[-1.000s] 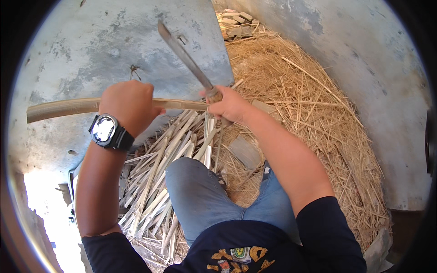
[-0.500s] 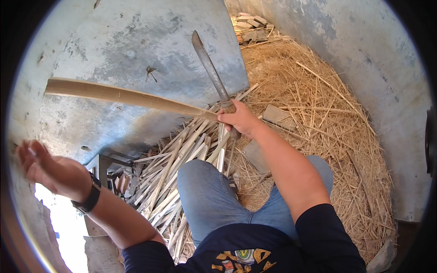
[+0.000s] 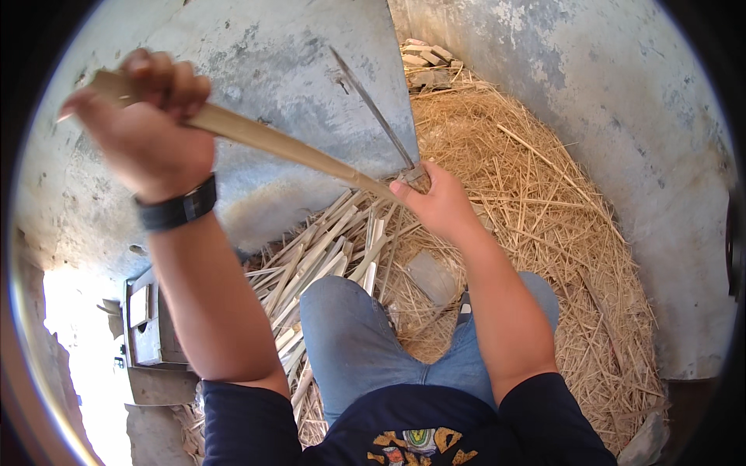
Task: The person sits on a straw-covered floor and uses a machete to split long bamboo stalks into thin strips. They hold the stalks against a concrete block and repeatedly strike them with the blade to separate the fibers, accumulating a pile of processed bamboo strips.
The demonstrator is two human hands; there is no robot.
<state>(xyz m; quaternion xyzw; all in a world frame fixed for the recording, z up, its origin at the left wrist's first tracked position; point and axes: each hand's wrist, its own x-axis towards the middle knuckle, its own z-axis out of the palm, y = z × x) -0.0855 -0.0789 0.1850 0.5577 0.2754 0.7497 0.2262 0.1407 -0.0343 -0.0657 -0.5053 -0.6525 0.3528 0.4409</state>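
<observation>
Clamped tight, the left hand (image 3: 148, 132) wraps the far end of a long bamboo strip (image 3: 272, 144), fingers curled over its top, a black wristband just below. Closed too is the right hand (image 3: 439, 206), fisted round the handle of a long knife (image 3: 373, 113) whose blade points up and away toward the grey wall (image 3: 264, 54). The strip runs slantwise from the left hand down to the right, where its near end meets the knife's handle end; whether the blade's base bites into the strip there cannot be told.

By size: the wall stands behind, the straw heap (image 3: 544, 225) fills the ground to the right, and the person's knees in blue trousers (image 3: 350, 342) sit at the heap's near edge. A pile of split pale slats (image 3: 326, 248) lies on the ground at the heap's left edge, just beyond the left knee. A few stone blocks (image 3: 427, 58) rest at the heap's far edge against the wall. A grey box-like metal object (image 3: 148, 326) sits at the lower left.

Judging from the pose, the step in hand is splitting or shaving the strip; the next move calls for a steady left-hand hold while the blade meets the strip's end squarely.

No packages, labels or signs show.
</observation>
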